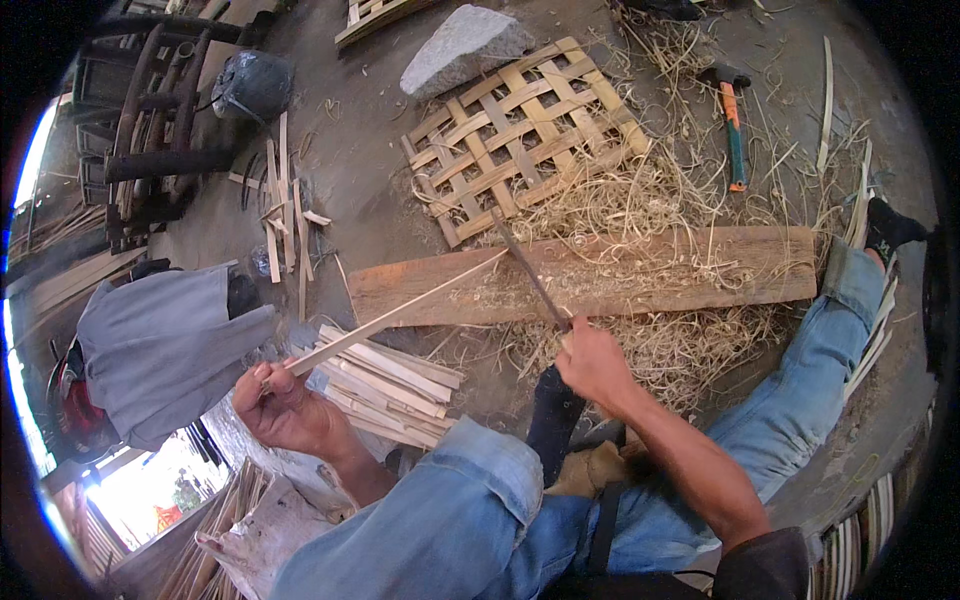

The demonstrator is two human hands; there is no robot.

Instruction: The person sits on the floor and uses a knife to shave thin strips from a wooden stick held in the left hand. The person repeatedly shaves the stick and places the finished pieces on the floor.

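My left hand (pixel 290 412) is closed round the near end of a pale bamboo strip (pixel 405 310), which slants up and to the right. In my right hand (pixel 592 362) is the handle of a long, narrow knife (pixel 535 275), its blade pointing away to the upper left. The strip's far end meets the blade, above a worn wooden board (pixel 600 275). Curly shavings lie on the board and along both its sides. Close to my left hand rests a pile of split bamboo strips (pixel 390 385).
Beyond the board lies a woven bamboo lattice panel (pixel 525 135), with a grey stone (pixel 465 48) at its far edge. A hammer (pixel 733 130) with an orange and green handle lies far right. At left are a draped grey cloth (pixel 170 350), more strips (pixel 285 215) and a dark plastic-wrapped container (pixel 253 85).
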